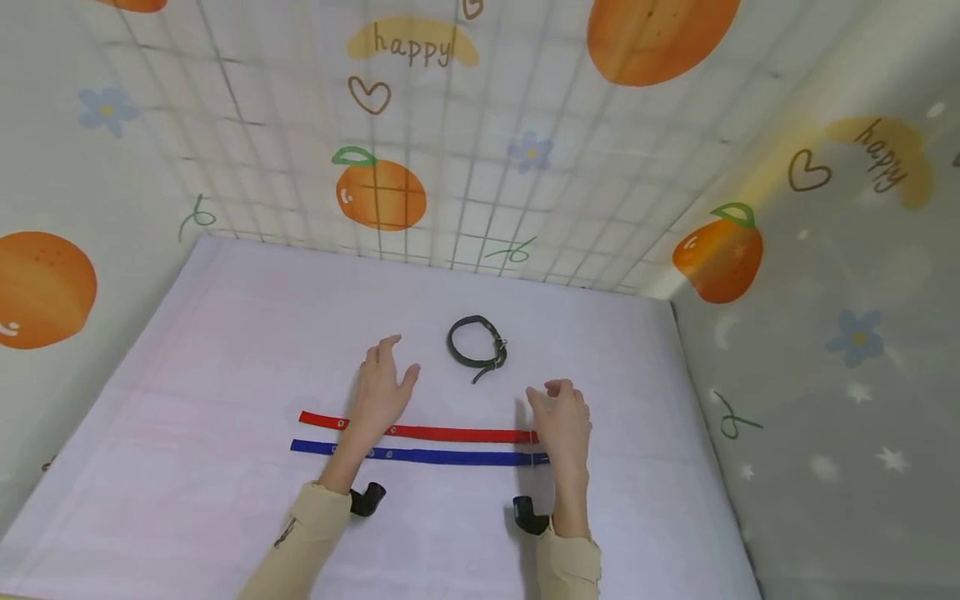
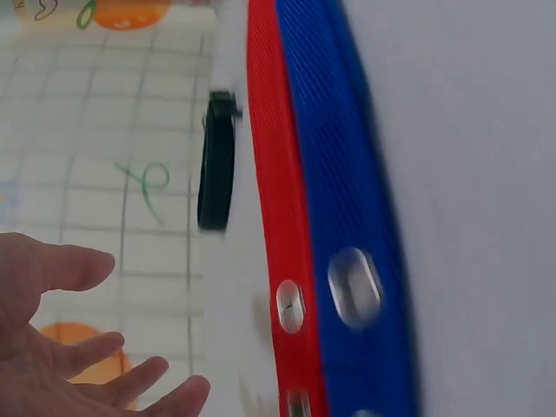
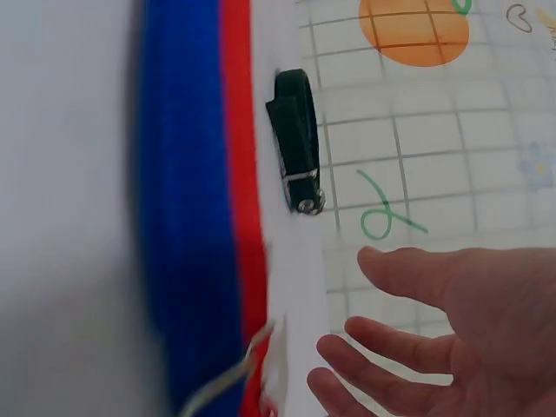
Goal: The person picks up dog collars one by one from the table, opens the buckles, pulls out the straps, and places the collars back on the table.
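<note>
Left hand (image 1: 381, 398): relaxed, thumb spread well away from the fingers; grips nothing; reaches past the red strap (image 1: 465, 435) and blue strap (image 1: 465, 457), with wrist crossing above both.
Right hand (image 1: 564, 427): loosely bent at the fingers, thumb apart; grips nothing; hides the right ends of both straps from the head view.
Red strap: laid nearly straight across the white tabletop (image 1: 225, 358), farther from the body than the blue.
Blue strap: runs just beside the red, almost parallel.
Dark loop (image 1: 468, 362): lies beyond the straps, fastened in a ring, short tail pointing toward the body; touched by neither hand.
Left wrist view: shows bright metal eyelets (image 2: 354, 300) close up, and a clear gap between hand and straps.
Right wrist view: shows the loop's buckle (image 3: 300, 176) close up, plus a thin pale piece (image 3: 228, 377) across the straps, too blurred to identify.
Head view: alone shows beige sleeves (image 1: 322, 508), with black curved pieces (image 1: 369, 500) beside them.
Writing: reads "happy" on yellow patches (image 1: 412, 46) of the backdrop.
</note>
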{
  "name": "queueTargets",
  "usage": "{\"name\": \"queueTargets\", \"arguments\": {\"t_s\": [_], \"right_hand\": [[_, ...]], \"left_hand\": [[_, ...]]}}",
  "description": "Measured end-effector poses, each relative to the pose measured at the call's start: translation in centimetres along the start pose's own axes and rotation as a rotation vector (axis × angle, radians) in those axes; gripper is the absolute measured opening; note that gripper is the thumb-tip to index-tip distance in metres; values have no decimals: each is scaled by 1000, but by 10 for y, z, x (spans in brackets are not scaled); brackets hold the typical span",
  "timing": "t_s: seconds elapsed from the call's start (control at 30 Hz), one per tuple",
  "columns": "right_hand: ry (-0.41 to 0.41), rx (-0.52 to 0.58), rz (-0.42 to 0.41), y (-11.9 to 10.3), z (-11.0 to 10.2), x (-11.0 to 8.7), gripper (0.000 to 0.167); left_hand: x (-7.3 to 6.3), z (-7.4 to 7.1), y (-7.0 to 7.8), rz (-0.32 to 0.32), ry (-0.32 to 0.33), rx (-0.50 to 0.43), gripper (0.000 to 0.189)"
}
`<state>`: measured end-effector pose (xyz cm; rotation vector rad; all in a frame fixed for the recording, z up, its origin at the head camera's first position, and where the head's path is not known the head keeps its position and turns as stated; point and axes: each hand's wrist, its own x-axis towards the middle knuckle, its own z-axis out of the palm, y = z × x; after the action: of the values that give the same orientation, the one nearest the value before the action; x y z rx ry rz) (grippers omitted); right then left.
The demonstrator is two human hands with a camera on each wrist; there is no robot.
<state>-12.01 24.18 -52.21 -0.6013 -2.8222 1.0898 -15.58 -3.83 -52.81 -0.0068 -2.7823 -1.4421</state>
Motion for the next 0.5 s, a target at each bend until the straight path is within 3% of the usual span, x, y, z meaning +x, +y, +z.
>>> {"name": "queueTargets", "arguments": {"t_s": [0.23, 0.5], "right_hand": [[-70, 41, -49, -23, 14, 29, 63], [-45, 32, -95, -40, 33, 45, 61]], "left_hand": [[20, 26, 19, -24, -63, -33, 67], [38, 48, 34, -3, -105, -24, 63]]}}
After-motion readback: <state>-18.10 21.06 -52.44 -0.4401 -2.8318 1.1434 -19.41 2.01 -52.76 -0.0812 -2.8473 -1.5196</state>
